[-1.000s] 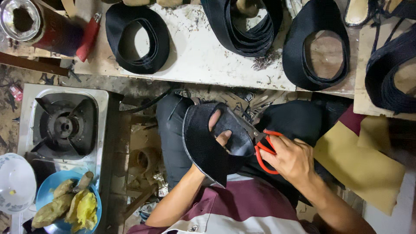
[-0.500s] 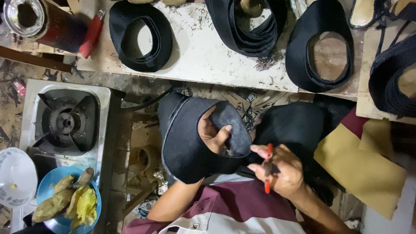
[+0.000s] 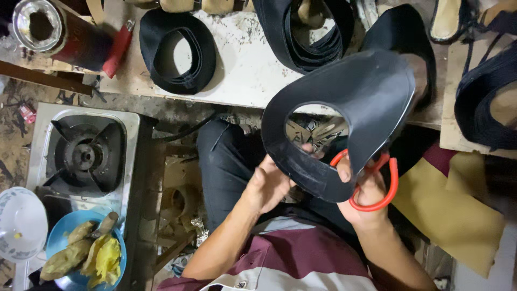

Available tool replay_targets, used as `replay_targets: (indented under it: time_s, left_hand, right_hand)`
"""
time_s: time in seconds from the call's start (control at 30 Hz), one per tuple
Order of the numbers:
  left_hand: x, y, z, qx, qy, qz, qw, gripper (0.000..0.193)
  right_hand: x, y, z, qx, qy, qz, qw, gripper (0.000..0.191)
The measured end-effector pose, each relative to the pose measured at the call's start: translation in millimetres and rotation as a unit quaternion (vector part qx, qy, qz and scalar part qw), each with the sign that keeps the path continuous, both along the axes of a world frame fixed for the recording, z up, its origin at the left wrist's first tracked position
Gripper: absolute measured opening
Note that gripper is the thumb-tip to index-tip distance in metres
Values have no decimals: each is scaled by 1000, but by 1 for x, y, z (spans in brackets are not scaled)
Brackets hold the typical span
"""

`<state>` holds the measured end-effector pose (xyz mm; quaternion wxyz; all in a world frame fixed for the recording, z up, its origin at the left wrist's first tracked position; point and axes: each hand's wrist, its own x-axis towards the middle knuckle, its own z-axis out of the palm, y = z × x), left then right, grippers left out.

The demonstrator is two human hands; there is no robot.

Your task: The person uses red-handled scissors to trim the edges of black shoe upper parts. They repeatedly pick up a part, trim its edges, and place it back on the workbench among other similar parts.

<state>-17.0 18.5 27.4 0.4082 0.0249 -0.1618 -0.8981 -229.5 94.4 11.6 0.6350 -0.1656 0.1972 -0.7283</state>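
A curved black leather piece (image 3: pixel 344 113) with an oval hole; left hand (image 3: pixel 269 186) pinches its six-o'clock edge, right hand (image 3: pixel 366 188) fingers closed on red-handled scissors (image 3: pixel 377 180).

stove (image 3: pixel 83 156) left of lap | bowl (image 3: pixel 86 256) before stove

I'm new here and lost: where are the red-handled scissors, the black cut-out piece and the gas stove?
red-handled scissors (image 3: pixel 389 188): head view, on the handle loop.
black cut-out piece (image 3: pixel 366 102): head view, on its broad face.
gas stove (image 3: pixel 85 156): head view, on the burner.
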Motion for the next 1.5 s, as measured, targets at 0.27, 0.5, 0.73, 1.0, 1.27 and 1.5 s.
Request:
replay_targets:
  time_s: [0.27,0.5,0.73,1.0,1.27,1.5]
  left_hand:
    - [5,4,-31,-19,-61,58,996,33]
    - [20,-6,-1,50,-88,121,987,36]
    - [22,-10,32,23,-149,133,980,70]
    - [36,9,51,-222,-319,96,916,56]
    - [63,-16,76,-561,-443,344,609,54]
    - [106,-107,82,-624,-638,337,300,66]
  right_hand:
    - [10,-4,0,109,10,-12,994,27]
    - [15,2,-23,189,190,-94,959,20]
    - [18,12,-33,184,288,-52,938,20]
    - [23,19,-42,219,359,0,907,22]
    - [29,19,-31,270,398,12,877,32]
    - [28,20,-29,265,407,22,874,35]
